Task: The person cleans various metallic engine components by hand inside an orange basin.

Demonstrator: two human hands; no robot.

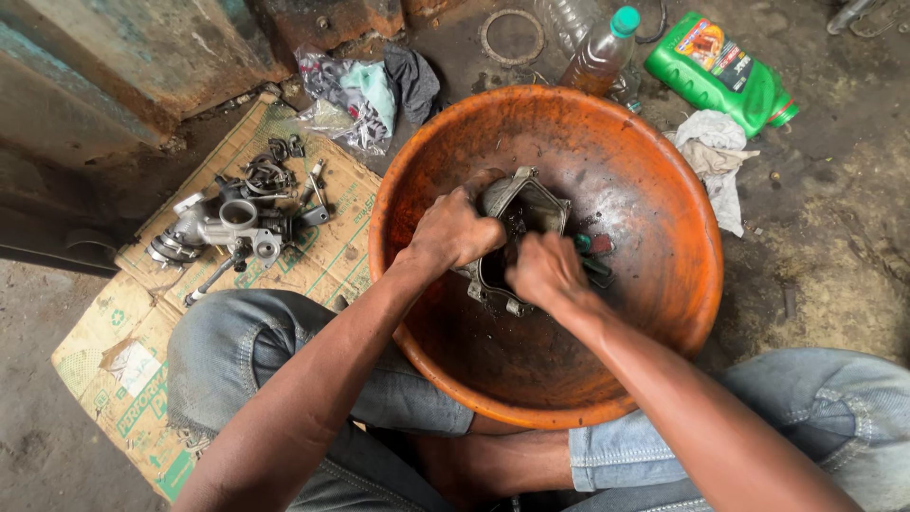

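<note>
The person sits on the floor with knees in blue jeans (pixel 246 351) either side of a big orange basin (pixel 654 313). Inside the basin, the left hand (pixel 453 228) wraps its fingers closed around the upper edge of a grey metal engine cover (pixel 519 197), holding it tilted. The right hand (pixel 545 270) is closed on a small tool with a green and red handle (pixel 590 245), pressed into the cover's hollow; the tool's working end is hidden. Judging from the dark grime showing in the hollow, the cleaning looks under way rather than finished.

To the left, on flattened cardboard (pixel 123 379), lie a carburettor body (pixel 227 228) and loose small parts (pixel 275 161), well apart from the basin. Beyond it sit a crumpled plastic bag (pixel 346 100), a brown-filled bottle with a teal cap (pixel 597 57), a green oil jug (pixel 720 71), a pale rag (pixel 716 156) and a metal ring (pixel 512 36). Nothing crowds the hands.
</note>
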